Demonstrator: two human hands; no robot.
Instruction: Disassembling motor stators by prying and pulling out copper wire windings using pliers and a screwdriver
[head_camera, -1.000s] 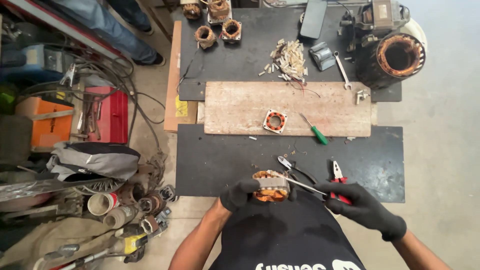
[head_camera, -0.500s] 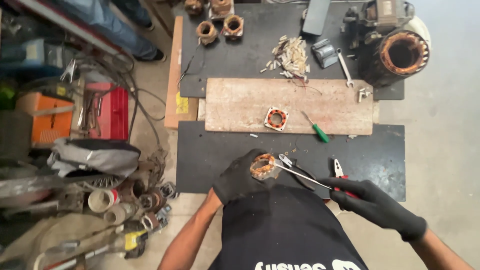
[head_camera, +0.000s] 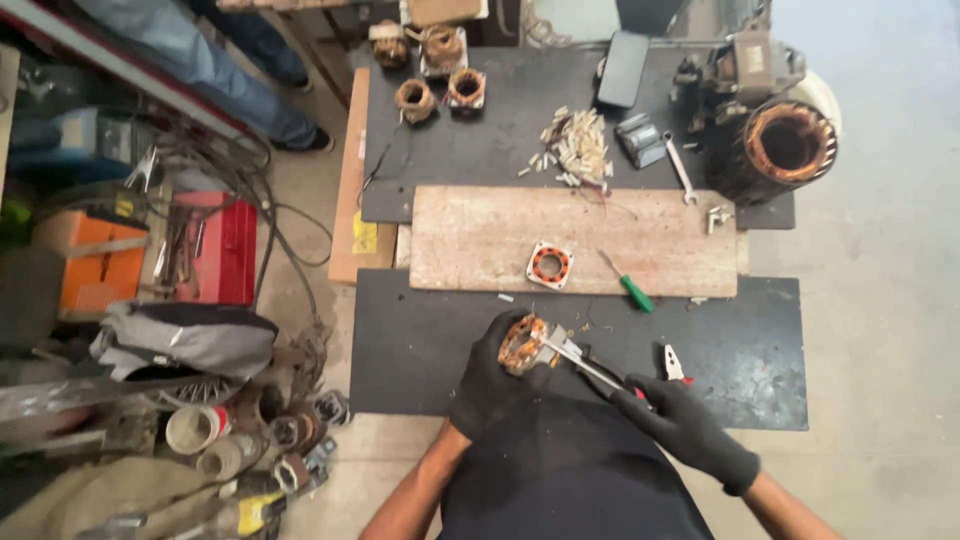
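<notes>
My left hand, in a black knit glove, has its grip wrapped around a small motor stator, a ring of copper-coloured windings in a metal frame, held just above the near edge of the dark tabletop. My right hand, gloved the same, has its grip clenched on red-handled pliers, whose thin metal nose reaches to the stator's side. Just right of that lies a second small red-handled tool on the scuffed black sheet. Farther off a pale, worn wooden board lies across the tabletop, carrying a square white-framed stator with an orange core and a green-handled screwdriver. Beyond the board sit a heap of small pale strips, a spanner, a dark flat phone-like slab, and a large round stator with thick copper coils at the far right. At the far left edge of the tabletop stand several small rusty wound cores. On the floor to my left are a red metal toolbox, an orange box and a grey cloth bundle.
</notes>
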